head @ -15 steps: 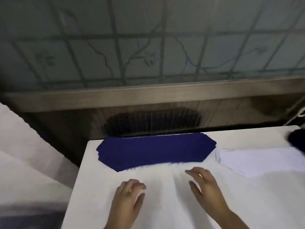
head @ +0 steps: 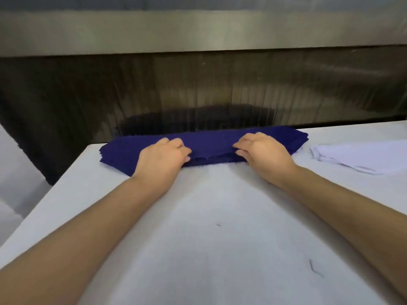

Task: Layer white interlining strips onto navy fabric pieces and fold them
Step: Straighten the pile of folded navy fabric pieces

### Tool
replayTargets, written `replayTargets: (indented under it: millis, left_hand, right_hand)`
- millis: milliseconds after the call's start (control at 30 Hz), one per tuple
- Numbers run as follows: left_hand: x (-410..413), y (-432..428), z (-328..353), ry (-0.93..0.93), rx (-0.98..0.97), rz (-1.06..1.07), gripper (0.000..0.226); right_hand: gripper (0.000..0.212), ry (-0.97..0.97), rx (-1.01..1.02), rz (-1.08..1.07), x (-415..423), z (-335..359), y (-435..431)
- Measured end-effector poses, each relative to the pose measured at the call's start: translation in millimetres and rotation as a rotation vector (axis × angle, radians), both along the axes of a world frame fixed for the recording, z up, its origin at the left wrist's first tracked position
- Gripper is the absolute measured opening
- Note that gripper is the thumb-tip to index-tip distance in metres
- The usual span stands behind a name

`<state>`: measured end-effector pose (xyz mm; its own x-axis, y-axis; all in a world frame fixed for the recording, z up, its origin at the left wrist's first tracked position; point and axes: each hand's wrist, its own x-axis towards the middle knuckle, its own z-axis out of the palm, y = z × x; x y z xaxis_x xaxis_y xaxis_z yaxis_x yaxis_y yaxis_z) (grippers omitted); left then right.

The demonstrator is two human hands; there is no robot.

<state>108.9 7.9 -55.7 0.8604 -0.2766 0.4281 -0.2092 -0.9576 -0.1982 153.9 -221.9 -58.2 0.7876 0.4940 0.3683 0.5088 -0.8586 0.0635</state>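
Note:
A stack of navy fabric pieces (head: 211, 142) lies along the far edge of the white table (head: 209, 227). My left hand (head: 163, 157) sits on the stack's near edge left of centre, fingers curled, pinching the top navy layer. My right hand (head: 262, 153) does the same right of centre, fingertips and thumb gripping the near edge. Between the two hands the top layer is slightly lifted and wrinkled. A pile of white interlining strips (head: 361, 155) lies to the right of the navy stack, apart from both hands.
Behind the table runs a dark ribbed panel (head: 198, 93) under a pale ledge (head: 198, 31). The table's left edge drops off beside a grey surface (head: 13, 172). Loose dark threads (head: 313, 268) lie on the near tabletop.
Both hands moved forward from the bare tabletop onto the navy stack and took hold of its near edge. The camera tilted down and closer.

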Motion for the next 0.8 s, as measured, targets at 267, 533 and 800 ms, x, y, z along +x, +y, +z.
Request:
replayTargets:
  millis: [267,533,800]
  left_hand:
    - [-10,-6,-2,-0.003,0.002,0.032,0.036]
    - [0,-2,5,0.013,-0.039,0.0,0.031]
    - [-2,-5,9,-0.012,-0.156,-0.003,0.026]
  right_hand:
    - [0.038,0.001,0.045,-0.036,-18,-5,2]
    - [0.033,-0.084,-0.041,-0.079,-1,-1,5]
    - [0.015,0.074,0.393,-0.08,-6,12,7]
